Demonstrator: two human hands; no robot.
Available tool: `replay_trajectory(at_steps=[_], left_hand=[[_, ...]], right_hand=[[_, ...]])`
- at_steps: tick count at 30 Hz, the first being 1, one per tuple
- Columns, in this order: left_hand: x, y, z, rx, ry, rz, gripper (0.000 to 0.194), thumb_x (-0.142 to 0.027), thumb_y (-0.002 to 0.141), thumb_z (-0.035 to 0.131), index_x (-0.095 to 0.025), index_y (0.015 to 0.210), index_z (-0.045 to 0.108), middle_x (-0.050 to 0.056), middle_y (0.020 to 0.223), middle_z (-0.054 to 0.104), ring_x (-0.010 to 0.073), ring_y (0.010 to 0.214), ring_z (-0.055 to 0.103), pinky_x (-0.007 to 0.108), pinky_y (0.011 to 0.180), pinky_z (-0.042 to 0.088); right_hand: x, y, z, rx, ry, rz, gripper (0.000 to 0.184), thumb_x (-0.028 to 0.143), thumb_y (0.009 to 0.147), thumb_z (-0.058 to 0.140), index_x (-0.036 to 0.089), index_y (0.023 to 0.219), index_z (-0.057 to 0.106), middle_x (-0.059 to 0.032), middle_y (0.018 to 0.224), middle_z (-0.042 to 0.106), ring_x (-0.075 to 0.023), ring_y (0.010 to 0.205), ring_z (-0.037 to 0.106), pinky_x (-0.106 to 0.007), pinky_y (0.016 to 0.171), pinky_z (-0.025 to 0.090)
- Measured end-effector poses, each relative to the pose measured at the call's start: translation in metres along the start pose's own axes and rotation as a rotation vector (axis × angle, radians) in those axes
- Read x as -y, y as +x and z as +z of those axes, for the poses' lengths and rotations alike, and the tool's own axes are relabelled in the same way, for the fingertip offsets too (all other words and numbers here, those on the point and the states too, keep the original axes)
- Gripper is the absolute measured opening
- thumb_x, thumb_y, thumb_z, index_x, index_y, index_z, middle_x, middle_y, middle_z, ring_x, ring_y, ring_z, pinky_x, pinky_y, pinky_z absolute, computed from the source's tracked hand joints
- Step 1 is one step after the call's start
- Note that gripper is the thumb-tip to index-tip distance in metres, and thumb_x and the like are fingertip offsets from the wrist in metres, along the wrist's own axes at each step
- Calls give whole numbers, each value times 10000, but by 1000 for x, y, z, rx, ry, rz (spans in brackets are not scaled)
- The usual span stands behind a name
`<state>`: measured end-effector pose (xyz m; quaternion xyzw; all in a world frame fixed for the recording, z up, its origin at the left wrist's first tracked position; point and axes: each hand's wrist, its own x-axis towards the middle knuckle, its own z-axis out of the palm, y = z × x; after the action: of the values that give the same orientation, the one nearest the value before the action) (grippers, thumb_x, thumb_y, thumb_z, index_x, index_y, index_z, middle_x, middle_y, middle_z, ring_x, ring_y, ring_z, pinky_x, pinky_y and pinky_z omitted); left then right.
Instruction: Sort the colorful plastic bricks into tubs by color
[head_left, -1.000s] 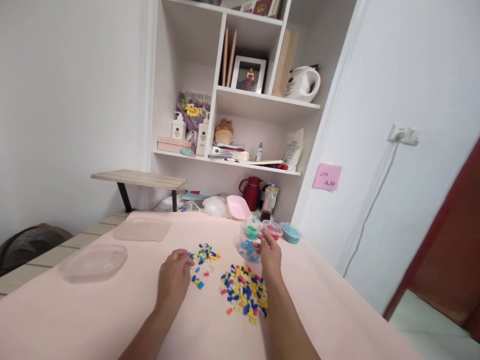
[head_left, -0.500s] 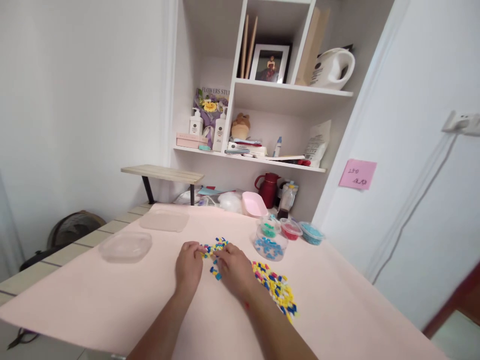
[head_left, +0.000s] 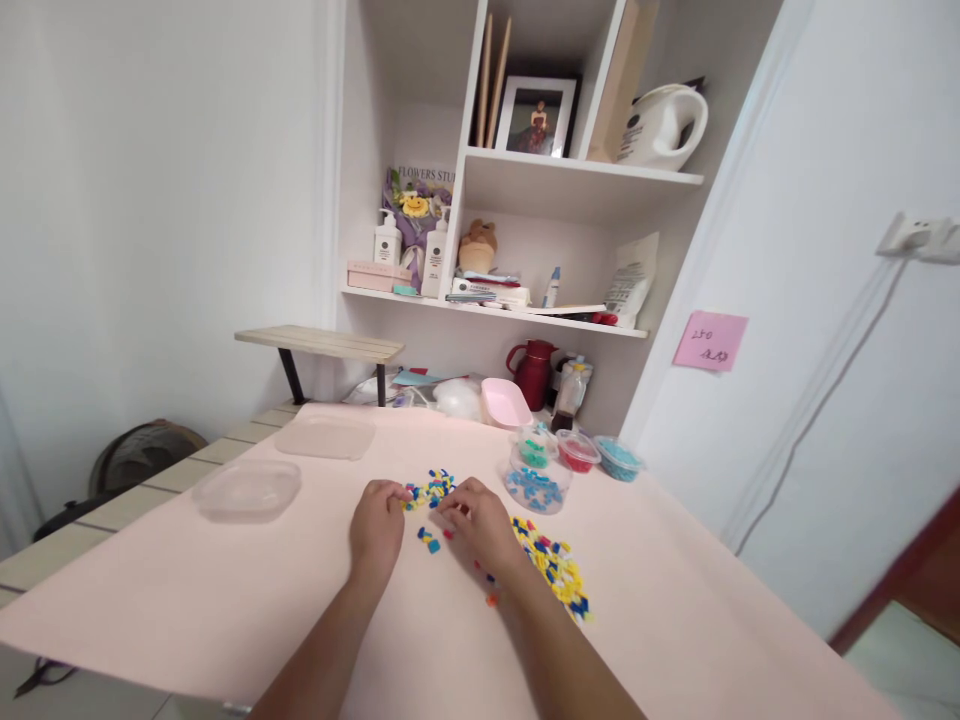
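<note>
Both my hands rest on a pink table cover (head_left: pixel 225 590). My left hand (head_left: pixel 377 528) lies palm down with curled fingers at the edge of a small heap of coloured bricks (head_left: pixel 431 488). My right hand (head_left: pixel 478 530) sits just right of it, fingertips bent down among a few loose bricks (head_left: pixel 429 541). Whether either hand pinches a brick is hidden by the fingers. A larger heap of yellow, blue and red bricks (head_left: pixel 559 575) lies to the right of my right wrist.
Clear tubs stand beyond the heaps: one with blue pieces (head_left: pixel 537 490), one green (head_left: pixel 534 452), one red (head_left: pixel 577 451), one light blue (head_left: pixel 618 459). Two clear lids (head_left: pixel 246 489) (head_left: pixel 325 437) lie at the left. A pink dish (head_left: pixel 503 402), red jug (head_left: pixel 533 370) and shelves stand behind.
My right hand came from the blue tub to the small heap beside my left hand. The view has swung, and the hands have shifted only slightly in the last half second.
</note>
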<state>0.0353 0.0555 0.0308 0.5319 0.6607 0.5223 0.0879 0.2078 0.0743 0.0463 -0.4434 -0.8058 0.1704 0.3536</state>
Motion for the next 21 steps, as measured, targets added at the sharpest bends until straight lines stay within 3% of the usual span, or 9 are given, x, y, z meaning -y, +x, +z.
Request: replay_trajectory(at_steps=[3,7,9,16,21], left_hand=[[-2,-1,-1,-2,-5,2,349,-53,762,381,-213,644,668,28,899,674,149,861,654,277,834,500],[-3,-2,-2,-1,-13,2,347,-55,761,382,-216,655,671,22,896,677,145,868,656,273,840,498],[-2,-2,-1,6,-16,-3,342,-61,768,384,-215,669,673,20,894,682,146,862,658,273,832,497],[4,-2,5,60,-18,-30,302,-67,780,415,-215,691,663,8,887,703,138,809,658,253,738,485],[2,-3,4,71,-11,-30,299,-56,784,421,-215,692,657,4,896,700,128,811,650,238,731,470]], right_hand=[[3,-5,-10,25,131,-21,197,129,786,568,223,809,740,-29,905,666,-129,726,600,-231,694,456],[8,-14,-11,249,244,66,214,135,770,530,211,790,729,29,598,623,-104,487,513,-200,511,389],[9,-17,-9,297,234,96,203,138,752,534,205,770,725,43,519,590,-107,469,498,-197,503,371],[7,-11,-1,175,107,8,219,108,729,531,201,772,724,1,747,713,-139,706,606,-211,658,409],[4,-8,8,138,89,-37,211,145,779,535,209,814,732,-8,792,721,-148,742,619,-220,691,423]])
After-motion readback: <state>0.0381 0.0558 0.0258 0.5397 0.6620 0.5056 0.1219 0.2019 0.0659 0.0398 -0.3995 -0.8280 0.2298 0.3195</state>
